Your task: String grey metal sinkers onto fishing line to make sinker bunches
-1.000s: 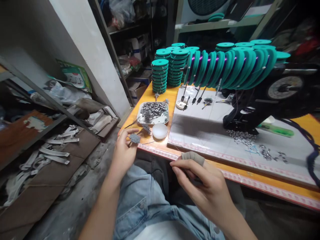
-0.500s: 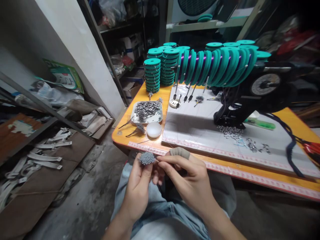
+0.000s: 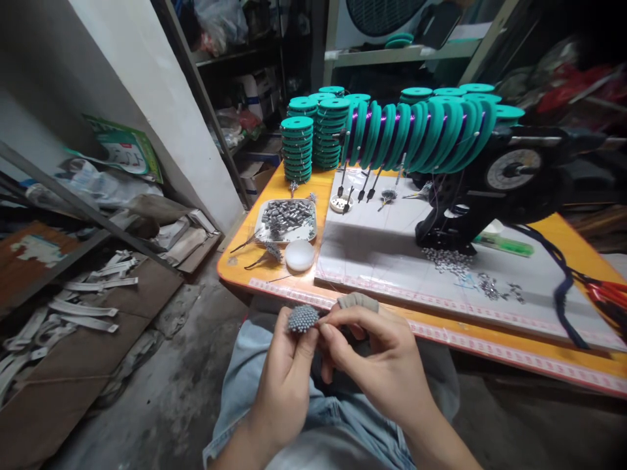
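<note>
table: orange top, strip of red-and-white tape along the near edge.
left hand: held over the lap, thumb and fingers clamped on a grey bunch.
grey bunch: round beaded head facing up, in front of the table's near edge, between the two hands.
right hand: thumb and forefinger tips together at the bunch's right side; cannot tell whether they pinch anything thin. grey cloth wrap on one finger.
white dish: on the table, just beyond the hands.
tray: behind the dish, heaped with dark metal pieces.
board: right of the dish, silver bits scattered on it.
sewing machine: standing over the board.
green spools: stacked behind the tray.
shelf: farthest back.
</note>
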Demonstrator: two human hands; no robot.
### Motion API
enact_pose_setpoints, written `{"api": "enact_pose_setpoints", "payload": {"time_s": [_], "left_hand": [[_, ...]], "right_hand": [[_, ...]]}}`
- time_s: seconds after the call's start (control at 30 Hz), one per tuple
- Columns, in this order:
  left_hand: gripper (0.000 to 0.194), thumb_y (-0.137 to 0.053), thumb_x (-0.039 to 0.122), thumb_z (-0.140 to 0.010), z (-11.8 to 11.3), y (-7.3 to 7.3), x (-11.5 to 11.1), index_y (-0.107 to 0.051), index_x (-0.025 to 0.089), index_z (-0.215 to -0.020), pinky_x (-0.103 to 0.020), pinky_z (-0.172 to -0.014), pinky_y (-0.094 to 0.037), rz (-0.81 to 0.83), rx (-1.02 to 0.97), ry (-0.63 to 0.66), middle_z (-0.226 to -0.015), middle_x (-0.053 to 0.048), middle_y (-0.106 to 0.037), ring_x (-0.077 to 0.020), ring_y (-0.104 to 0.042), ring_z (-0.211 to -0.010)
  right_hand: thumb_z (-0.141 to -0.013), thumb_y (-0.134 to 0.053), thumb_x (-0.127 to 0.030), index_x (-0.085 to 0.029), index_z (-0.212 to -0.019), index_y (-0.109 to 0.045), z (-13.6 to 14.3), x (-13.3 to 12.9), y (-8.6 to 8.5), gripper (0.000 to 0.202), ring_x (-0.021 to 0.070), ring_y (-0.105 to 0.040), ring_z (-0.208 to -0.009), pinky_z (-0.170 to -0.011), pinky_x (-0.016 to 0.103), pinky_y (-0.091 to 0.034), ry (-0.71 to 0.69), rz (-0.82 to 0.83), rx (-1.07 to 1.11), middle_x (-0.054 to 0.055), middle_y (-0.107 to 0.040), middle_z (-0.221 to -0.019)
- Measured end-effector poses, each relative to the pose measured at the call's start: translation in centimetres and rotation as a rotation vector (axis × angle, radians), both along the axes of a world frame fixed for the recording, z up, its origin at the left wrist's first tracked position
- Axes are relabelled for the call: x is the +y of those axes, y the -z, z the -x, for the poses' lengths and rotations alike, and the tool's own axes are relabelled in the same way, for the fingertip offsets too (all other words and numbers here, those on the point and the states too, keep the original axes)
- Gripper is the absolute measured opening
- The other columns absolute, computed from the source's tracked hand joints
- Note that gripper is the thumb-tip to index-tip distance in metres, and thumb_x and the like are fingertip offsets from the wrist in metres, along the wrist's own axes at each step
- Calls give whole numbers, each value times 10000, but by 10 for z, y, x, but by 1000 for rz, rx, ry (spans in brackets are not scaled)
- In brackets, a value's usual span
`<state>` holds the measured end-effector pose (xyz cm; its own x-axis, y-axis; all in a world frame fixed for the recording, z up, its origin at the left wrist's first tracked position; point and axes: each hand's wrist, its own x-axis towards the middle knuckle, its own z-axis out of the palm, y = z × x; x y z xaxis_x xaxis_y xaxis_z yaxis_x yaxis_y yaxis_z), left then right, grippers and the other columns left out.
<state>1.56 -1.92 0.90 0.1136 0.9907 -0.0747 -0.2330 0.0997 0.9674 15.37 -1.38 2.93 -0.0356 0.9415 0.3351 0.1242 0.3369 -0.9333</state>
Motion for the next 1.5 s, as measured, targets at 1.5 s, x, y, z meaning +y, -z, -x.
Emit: {"api": "enact_pose_setpoints", "payload": {"time_s": [1.5], "left_hand": [[129,-408,174,-1056,10,40,-17,-492,246,-988,-223,-661,-413,-281,-22,55,-758,42,-537,-92,-505,-670]], "right_hand": [[-921,-696,-120,-257,-1029,-771,-14,-2,1,190,135,-697,-762,-716,219,-572,-26,-173,-124,-3,-778,-832]]}}
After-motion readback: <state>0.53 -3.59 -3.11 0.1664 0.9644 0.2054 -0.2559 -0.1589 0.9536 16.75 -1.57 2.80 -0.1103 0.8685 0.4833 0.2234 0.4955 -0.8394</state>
